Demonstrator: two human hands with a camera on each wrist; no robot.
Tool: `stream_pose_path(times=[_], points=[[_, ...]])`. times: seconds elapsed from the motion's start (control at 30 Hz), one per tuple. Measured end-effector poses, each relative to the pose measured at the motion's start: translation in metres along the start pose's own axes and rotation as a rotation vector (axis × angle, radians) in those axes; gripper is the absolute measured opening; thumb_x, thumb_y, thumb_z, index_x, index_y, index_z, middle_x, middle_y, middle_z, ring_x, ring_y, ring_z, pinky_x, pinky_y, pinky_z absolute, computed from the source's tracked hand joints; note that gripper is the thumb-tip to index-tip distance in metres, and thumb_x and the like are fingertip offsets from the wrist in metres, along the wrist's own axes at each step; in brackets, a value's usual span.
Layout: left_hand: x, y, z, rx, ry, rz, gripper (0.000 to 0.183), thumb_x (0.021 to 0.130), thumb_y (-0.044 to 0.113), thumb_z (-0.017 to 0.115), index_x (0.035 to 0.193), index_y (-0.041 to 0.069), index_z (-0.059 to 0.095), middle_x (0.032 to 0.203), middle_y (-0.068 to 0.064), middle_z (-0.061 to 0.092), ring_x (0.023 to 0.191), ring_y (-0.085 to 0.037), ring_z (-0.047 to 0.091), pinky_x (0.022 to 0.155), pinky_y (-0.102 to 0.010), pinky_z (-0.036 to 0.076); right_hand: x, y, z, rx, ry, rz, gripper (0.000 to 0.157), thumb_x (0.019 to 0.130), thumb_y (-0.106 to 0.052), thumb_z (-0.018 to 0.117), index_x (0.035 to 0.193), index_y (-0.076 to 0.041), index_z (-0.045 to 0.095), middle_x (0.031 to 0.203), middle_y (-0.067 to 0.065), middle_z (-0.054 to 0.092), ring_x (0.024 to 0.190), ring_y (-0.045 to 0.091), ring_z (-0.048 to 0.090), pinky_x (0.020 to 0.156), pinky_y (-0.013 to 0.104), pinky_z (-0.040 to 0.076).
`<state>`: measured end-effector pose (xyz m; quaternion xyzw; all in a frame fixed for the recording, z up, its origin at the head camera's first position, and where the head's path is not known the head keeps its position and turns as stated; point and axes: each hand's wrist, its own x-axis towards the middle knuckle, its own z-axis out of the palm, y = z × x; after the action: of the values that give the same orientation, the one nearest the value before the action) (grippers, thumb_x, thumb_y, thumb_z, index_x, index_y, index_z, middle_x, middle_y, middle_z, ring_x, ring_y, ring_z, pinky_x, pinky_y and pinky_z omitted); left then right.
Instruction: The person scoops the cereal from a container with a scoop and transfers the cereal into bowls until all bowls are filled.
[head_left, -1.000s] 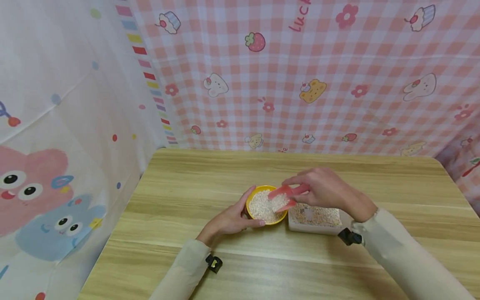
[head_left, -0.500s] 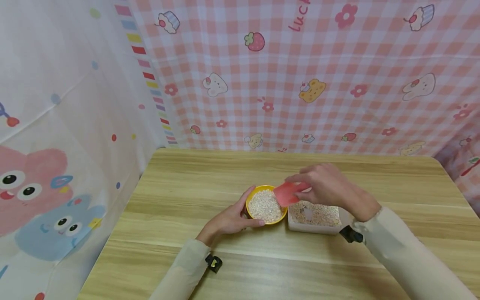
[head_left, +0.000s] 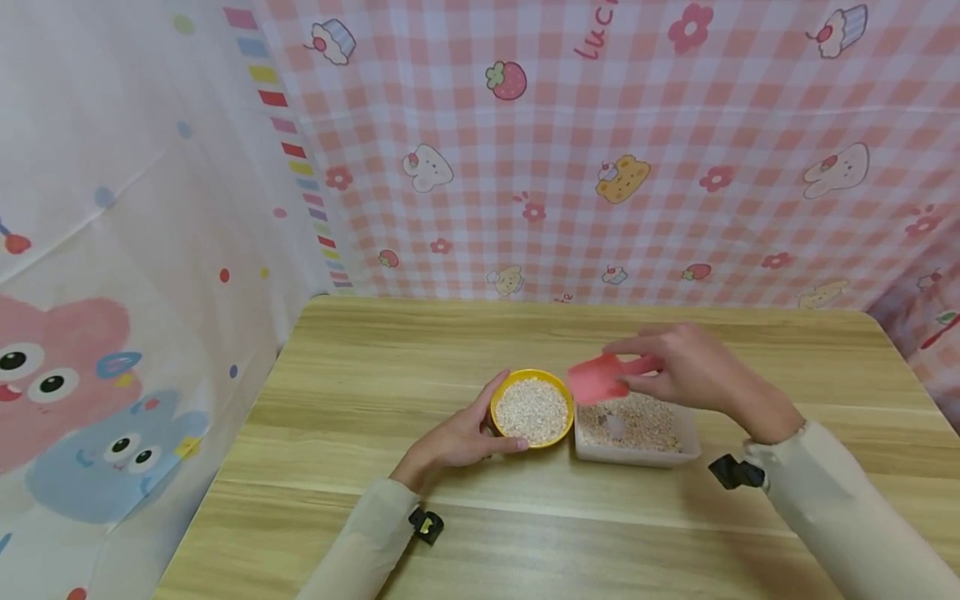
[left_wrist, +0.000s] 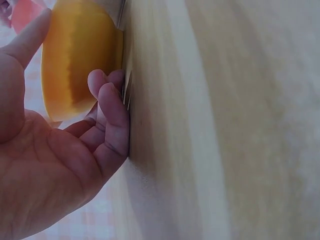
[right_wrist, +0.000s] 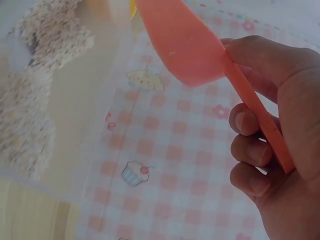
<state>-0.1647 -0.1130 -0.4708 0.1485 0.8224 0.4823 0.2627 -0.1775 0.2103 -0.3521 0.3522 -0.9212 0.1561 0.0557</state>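
My left hand [head_left: 461, 433] holds a small yellow bowl [head_left: 533, 372] at its left side on the table. In the left wrist view the thumb lies along the bowl's [left_wrist: 75, 60] rim and the other fingers curl beside its lower wall. Pale oat flakes [head_left: 532, 410] fill the bowl. My right hand [head_left: 697, 367] grips the handle of a pinkish-red scoop [head_left: 597, 380], which is above the back left of a translucent plastic box [head_left: 637, 457]. That box holds more oat flakes [head_left: 648, 421]. A few flakes cling to the scoop [right_wrist: 185, 50] in the right wrist view.
The box stands close against the bowl's right side, with a small whitish object [head_left: 615, 427] among its flakes. Under everything is a wood-grain table [head_left: 525, 533]. A pink checked cloth [head_left: 480, 208] hangs behind it, and a white printed cloth [head_left: 165, 217] hangs to the left.
The scoop, first tilted over the bowl with flakes in it, has tipped them in. My right hand has carried it right, over the box. My left hand stays at the bowl.
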Motion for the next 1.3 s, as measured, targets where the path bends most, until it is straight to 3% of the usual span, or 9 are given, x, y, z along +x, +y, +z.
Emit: stream_pose_path(times=[0.33,0.57,1.03,1.3], points=[[0.001,-0.001,-0.001,0.005,0.008,-0.004,0.107,0.082,0.047,0.079,0.159,0.038,0.004,0.144,-0.017,0.041,0.065,-0.016,0.057,0.062,-0.032,0.052,-0.023,0.017,0.010,0.059,-0.006,0.056,0.033,0.082,-0.020,0.081,0.114,-0.017,0.076,0.094,-0.003,0.075,0.059,-0.001,0.046,0.053,0.020,0.041],[0.000,0.001,-0.001,0.009,0.006,-0.004,0.108,0.083,0.047,0.079,0.159,0.035,0.004,0.143,-0.019,0.042,0.064,-0.017,0.058,0.062,-0.032,0.052,-0.035,0.026,0.021,0.059,-0.013,0.076,0.033,0.081,-0.015,0.082,0.113,-0.016,0.076,0.091,-0.005,0.074,0.059,-0.001,0.043,0.054,0.019,0.039],[0.001,0.002,0.001,-0.011,0.019,-0.001,0.108,0.082,0.044,0.080,0.159,0.036,0.006,0.146,-0.018,0.040,0.062,-0.016,0.058,0.060,-0.031,0.051,-0.048,0.029,0.029,0.069,-0.084,0.124,0.031,0.082,-0.020,0.081,0.112,-0.017,0.076,0.100,-0.001,0.075,0.067,0.001,0.049,0.060,0.022,0.042],[-0.001,0.003,0.001,-0.029,0.015,0.006,0.108,0.082,0.043,0.081,0.160,0.036,0.006,0.146,-0.018,0.040,0.062,-0.018,0.058,0.059,-0.031,0.052,-0.051,0.031,0.035,0.073,-0.115,0.141,0.032,0.080,-0.021,0.082,0.111,-0.017,0.077,0.094,-0.005,0.075,0.063,0.001,0.044,0.058,0.021,0.037]])
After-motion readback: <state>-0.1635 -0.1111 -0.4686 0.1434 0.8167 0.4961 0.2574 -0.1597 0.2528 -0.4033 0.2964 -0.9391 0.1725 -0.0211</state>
